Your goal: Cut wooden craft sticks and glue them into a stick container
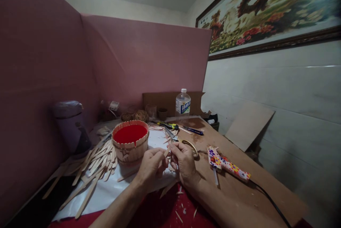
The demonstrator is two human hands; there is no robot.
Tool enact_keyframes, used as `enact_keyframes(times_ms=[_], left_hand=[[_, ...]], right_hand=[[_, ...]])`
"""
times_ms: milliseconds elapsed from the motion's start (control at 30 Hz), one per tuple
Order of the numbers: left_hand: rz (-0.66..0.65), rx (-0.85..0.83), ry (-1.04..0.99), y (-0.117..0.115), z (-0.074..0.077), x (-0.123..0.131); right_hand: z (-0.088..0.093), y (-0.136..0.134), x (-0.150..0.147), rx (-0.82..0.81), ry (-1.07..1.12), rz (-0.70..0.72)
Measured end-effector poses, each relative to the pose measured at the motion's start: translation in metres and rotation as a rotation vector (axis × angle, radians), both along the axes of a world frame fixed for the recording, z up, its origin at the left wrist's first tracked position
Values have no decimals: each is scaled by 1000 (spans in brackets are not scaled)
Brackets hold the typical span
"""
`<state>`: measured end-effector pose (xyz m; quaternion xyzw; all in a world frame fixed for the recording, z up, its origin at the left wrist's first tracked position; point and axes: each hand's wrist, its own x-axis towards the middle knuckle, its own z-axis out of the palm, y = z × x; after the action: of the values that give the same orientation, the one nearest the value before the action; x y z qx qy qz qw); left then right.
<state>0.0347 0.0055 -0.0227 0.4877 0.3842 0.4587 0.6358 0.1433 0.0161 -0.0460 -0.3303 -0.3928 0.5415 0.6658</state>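
Note:
A short piece of wooden craft stick (167,151) shows between my two hands. My left hand (152,164) pinches it, and my right hand (184,160) has its fingers closed at the same piece. Scissors with gold handles (192,146) lie just beyond my right hand, blades pointing away; my fingers partly cover them. To the left of my hands stands a round tub (131,153) sided with upright wooden sticks, red inside, with a cord around it. A heap of loose craft sticks (102,160) lies left of the tub.
At right a flower-patterned glue gun (229,166) lies on brown board, its cable running to the front edge. Farther back are yellow-black pliers (170,126), a dark blue pen-like tool (194,130), a plastic bottle (183,103) and twine balls (140,115). A purple container (71,128) stands far left.

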Motion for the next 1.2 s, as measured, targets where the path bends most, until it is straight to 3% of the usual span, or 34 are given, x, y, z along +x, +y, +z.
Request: enact_keyframes(times_ms=[367,500,767,1000,1200], left_hand=[[-44,-66,-90,5,-4,0],[-7,-95,-146,4,-5,0],[-12,-5,-41,4,-7,2],[-17,23,-35,6,-11,6],[60,11,-14,5,-16,2]], right_hand=[[0,1,2,-52,18,-35],[3,6,8,-49,9,-158],[8,2,8,110,-411,-165],[-5,7,1,-72,-161,-113],[24,4,19,-25,-94,-297]])
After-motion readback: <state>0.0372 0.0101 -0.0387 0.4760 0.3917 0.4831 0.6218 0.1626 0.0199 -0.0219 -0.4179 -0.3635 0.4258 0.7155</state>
